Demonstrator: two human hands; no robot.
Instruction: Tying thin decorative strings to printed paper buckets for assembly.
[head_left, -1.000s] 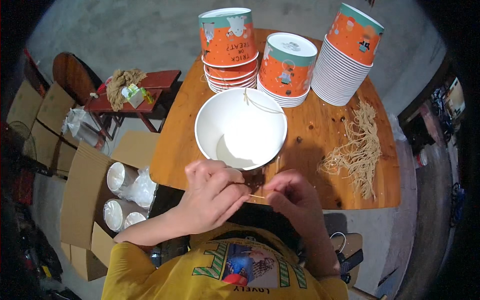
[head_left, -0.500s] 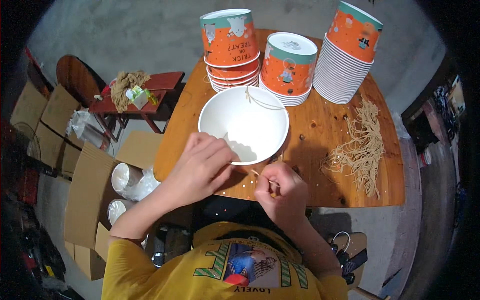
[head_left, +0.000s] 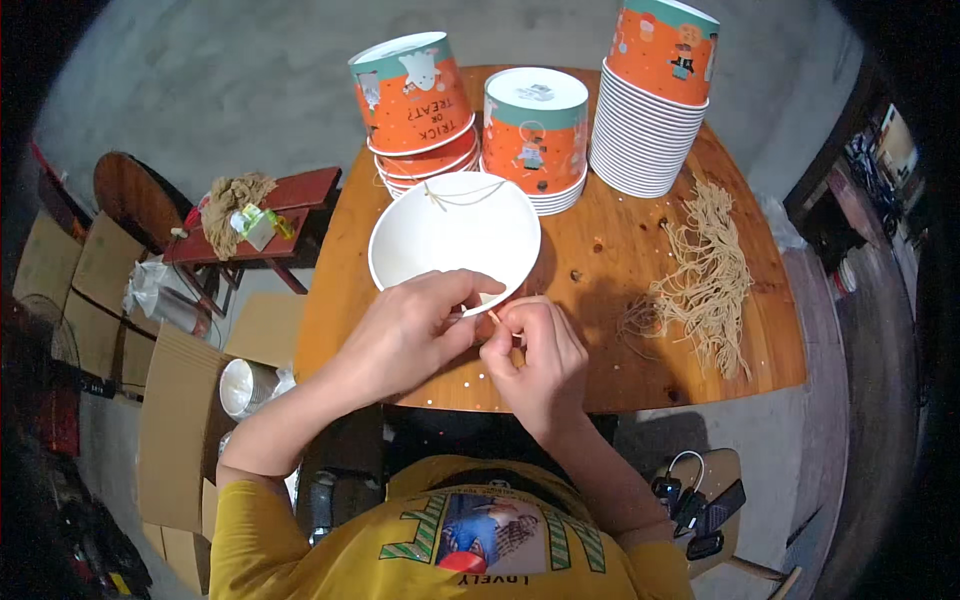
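A white paper bucket (head_left: 455, 240) is tipped toward the near desk (head_left: 610, 260) edge, its rim pinched by the left hand (head_left: 415, 330); a string end is pinched beside it by the right hand (head_left: 535, 350), within reach of the string pile (head_left: 705, 275).

I see my left hand (head_left: 415, 325) pinching the near rim of a white paper bucket (head_left: 450, 240) on the wooden table (head_left: 620, 330), my right hand (head_left: 535, 355) just beside it, fingers closed on a thin string. Loose tan strings (head_left: 705, 280) lie to the right, near stacked orange buckets (head_left: 655, 95).
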